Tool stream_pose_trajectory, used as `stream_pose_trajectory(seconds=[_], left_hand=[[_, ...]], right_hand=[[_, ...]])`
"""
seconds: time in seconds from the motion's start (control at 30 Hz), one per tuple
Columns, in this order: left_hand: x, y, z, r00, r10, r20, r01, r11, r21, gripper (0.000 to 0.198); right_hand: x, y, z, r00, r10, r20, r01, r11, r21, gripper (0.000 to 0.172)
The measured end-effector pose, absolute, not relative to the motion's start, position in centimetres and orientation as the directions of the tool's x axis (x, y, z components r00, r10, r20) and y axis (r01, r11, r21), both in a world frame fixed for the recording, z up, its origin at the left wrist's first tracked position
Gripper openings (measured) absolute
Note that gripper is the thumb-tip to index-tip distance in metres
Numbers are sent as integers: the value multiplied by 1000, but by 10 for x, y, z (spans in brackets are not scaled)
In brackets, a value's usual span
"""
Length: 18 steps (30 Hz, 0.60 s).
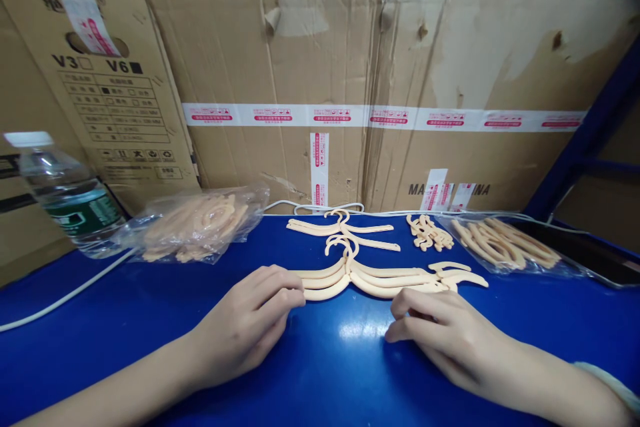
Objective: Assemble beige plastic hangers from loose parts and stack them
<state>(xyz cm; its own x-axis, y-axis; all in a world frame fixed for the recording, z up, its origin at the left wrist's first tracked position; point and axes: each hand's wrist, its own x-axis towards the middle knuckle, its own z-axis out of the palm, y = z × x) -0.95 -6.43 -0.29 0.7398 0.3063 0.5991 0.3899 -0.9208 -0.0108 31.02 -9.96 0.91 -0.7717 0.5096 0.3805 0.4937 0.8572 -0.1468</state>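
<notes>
In the middle of the blue table lies a stack of cream-coloured clothes hangers (380,278), hooks pointing away from me. My left hand (257,317) has its fingers closed around the stack's left ends and hides them. Just in front of the right arms, my right hand (445,327) rests with bent fingers, a gap between thumb and forefinger and nothing between them. Loose hanger pieces (460,273) lie at the right ends. Farther back is a second group of hangers (345,228), with a pile of small hooks (430,232) to its right.
A clear bag of cream parts (195,223) and a water bottle (70,197) stand at left. At right are another bag of curved parts (505,243) and a dark flat object (590,247). Cardboard (280,60) walls the back; a white cable (65,300) crosses the table.
</notes>
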Motion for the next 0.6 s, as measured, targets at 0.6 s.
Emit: stream_pose_trajectory(seconds=[0.6], left_hand=[[-9,-64,-1,738,313,598,404,-915,-19,30]], right_hand=[[311,-100,13,-777,499,383,462,866,-192,39]])
